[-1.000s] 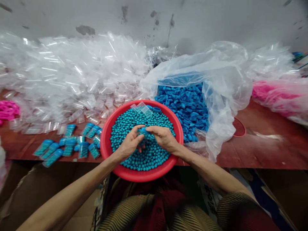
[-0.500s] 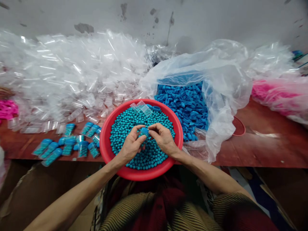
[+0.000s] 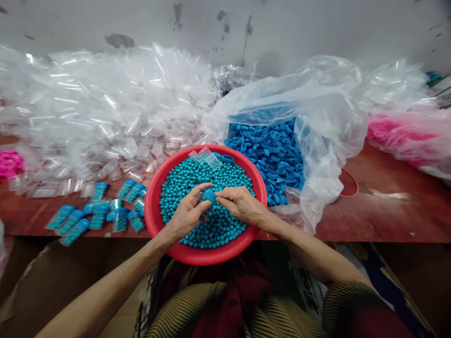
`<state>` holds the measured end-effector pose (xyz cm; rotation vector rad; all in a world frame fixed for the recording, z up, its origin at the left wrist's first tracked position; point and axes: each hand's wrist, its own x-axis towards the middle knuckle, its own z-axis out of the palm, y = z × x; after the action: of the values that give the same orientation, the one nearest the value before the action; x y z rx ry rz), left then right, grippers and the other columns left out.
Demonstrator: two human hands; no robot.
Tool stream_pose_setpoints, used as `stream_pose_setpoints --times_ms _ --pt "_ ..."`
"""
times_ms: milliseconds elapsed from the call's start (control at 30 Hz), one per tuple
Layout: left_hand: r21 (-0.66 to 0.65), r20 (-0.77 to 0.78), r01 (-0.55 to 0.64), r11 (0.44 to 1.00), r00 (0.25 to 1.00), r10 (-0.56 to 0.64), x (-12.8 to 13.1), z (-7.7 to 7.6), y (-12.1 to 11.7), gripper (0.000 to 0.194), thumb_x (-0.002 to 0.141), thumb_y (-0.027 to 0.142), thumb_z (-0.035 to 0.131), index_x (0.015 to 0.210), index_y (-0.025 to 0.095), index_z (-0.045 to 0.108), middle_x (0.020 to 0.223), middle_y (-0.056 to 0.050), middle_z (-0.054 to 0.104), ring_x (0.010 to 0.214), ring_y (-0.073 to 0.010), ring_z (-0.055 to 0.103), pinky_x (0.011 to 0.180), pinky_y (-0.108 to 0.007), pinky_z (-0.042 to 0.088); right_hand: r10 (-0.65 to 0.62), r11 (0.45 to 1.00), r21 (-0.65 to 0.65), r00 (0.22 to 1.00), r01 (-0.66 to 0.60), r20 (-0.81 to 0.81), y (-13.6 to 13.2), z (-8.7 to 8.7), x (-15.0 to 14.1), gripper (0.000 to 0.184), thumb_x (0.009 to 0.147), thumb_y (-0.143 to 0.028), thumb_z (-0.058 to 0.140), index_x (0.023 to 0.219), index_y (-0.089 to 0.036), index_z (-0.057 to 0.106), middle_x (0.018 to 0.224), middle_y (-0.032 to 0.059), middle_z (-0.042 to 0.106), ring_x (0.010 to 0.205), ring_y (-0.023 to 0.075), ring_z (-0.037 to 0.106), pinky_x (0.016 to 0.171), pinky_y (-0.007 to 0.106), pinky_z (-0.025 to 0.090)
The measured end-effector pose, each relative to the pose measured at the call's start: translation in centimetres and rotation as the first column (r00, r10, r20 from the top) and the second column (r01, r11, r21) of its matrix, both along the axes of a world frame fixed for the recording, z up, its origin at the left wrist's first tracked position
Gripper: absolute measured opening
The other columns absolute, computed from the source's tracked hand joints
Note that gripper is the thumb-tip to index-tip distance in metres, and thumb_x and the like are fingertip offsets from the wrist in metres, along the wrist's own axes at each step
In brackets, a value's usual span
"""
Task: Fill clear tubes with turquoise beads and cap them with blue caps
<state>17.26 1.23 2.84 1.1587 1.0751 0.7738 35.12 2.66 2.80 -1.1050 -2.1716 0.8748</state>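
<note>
Over a red basin of turquoise beads, my left hand grips a small container with a blue cap between thumb and fingers. Most of the container's body is hidden by the hand. My right hand is closed, its thumb and fingertips pinching the right edge of the cap. At the basin's far side, clear empty containers and a loose blue cap lie on the beads. Capped bead containers lie in a group left of the basin.
A big heap of clear plastic containers covers the back left of the red table. Blue plastic caps spill from an open clear bag at right. Farther right are a red mesh piece and bagged pink pieces.
My right hand has turned flatter and shifted slightly right, its fingertips now at the cap's right edge. The left hand still grips the container. The view has shifted slightly.
</note>
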Motion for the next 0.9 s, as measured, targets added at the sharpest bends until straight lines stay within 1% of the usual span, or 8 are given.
stream_pose_setpoints --times_ms 300,433,533,633,700,767,833,900 --pt "0.043 0.013 -0.108 0.993 0.994 0.107 0.8 -1.8 -0.6 0.033 0.075 0.035 0.062 0.101 0.019 0.05 0.059 0.009 0.042 0.04 -0.0036 0.039 0.036 -0.017 0.037 0.061 0.995 0.084 0.998 -0.059 -0.021 -0.2 -1.7 0.1 0.02 0.088 -0.018 0.049 0.077 -0.015 0.066 0.065 0.0007 0.059 0.061 0.0098 0.051 0.06 0.021 0.037" --pt "0.033 -0.035 -0.067 0.997 0.997 0.068 0.4 -1.7 -0.3 0.037 0.077 0.037 0.06 0.107 0.02 0.045 0.068 0.007 0.05 0.043 -0.0051 0.048 0.036 -0.016 0.036 0.033 0.984 -0.165 0.98 -0.066 -0.195 0.7 -1.7 0.8 0.017 0.081 -0.023 0.059 0.095 -0.017 0.067 0.081 0.0025 0.066 0.074 0.0125 0.058 0.069 0.024 0.044" --pt "0.033 -0.063 -0.012 0.999 0.998 0.015 -0.1 -1.4 -0.1 0.039 0.078 0.039 0.059 0.109 0.021 0.043 0.072 0.005 0.053 0.046 -0.0069 0.053 0.036 -0.016 0.039 -0.115 0.88 -0.468 0.919 -0.082 -0.377 1.3 -1.3 1.0 0.031 0.074 -0.028 0.064 0.103 -0.016 0.063 0.085 0.0012 0.065 0.07 0.0117 0.059 0.065 0.026 0.049" --pt "0.021 -0.068 0.022 1.0 0.998 -0.02 -0.3 -1.3 -0.1 0.039 0.079 0.04 0.058 0.11 0.022 0.042 0.075 0.004 0.054 0.045 -0.0068 0.054 0.035 -0.016 0.038 -0.326 0.809 -0.588 0.833 0.001 -0.447 1.4 -1.5 0.4 0.048 0.07 -0.031 0.068 0.114 -0.015 0.056 0.074 -0.0024 0.061 0.059 0.0103 0.058 0.059 0.026 0.05" --pt "0.033 -0.076 0.014 0.999 0.997 -0.011 -0.1 -1.3 -0.3 0.041 0.081 0.04 0.055 0.116 0.023 0.04 0.075 0.005 0.053 0.044 -0.0068 0.053 0.034 -0.017 0.038 -0.364 0.851 -0.516 0.816 0.097 -0.449 1.0 -1.8 -0.2 0.049 0.072 -0.031 0.068 0.116 -0.016 0.055 0.076 -0.0015 0.062 0.065 0.0122 0.061 0.064 0.028 0.052" --pt "0.057 -0.086 -0.01 0.998 0.996 0.014 0.2 -1.4 -0.5 0.044 0.083 0.038 0.053 0.123 0.024 0.038 0.072 0.005 0.05 0.043 -0.0065 0.05 0.035 -0.017 0.037 -0.3 0.922 -0.351 0.872 0.162 -0.386 0.4 -1.8 -0.8 0.037 0.079 -0.031 0.062 0.114 -0.017 0.058 0.087 0.0028 0.066 0.08 0.0154 0.064 0.076 0.032 0.052" --pt "0.084 -0.081 -0.037 0.996 0.996 0.044 0.5 -1.4 -0.6 0.047 0.084 0.035 0.052 0.128 0.024 0.038 0.071 0.005 0.05 0.045 -0.0063 0.046 0.039 -0.019 0.038 -0.182 0.976 -0.158 0.954 0.147 -0.239 -0.5 -1.6 -1.4 0.037 0.085 -0.03 0.055 0.119 -0.017 0.056 0.107 0.0091 0.065 0.1 0.0201 0.062 0.089 0.037 0.049" --pt "0.124 -0.063 -0.067 0.99 0.995 0.075 0.8 -1.4 -0.7 0.047 0.084 0.031 0.052 0.128 0.022 0.041 0.078 0.002 0.054 0.055 -0.0079 0.049 0.051 -0.021 0.044 -0.071 0.997 -0.027 0.997 0.07 -0.039 -1.3 -1.1 -1.8 0.055 0.083 -0.033 0.059 0.132 -0.012 0.044 0.125 0.0177 0.055 0.115 0.0264 0.055 0.093 0.042 0.047"
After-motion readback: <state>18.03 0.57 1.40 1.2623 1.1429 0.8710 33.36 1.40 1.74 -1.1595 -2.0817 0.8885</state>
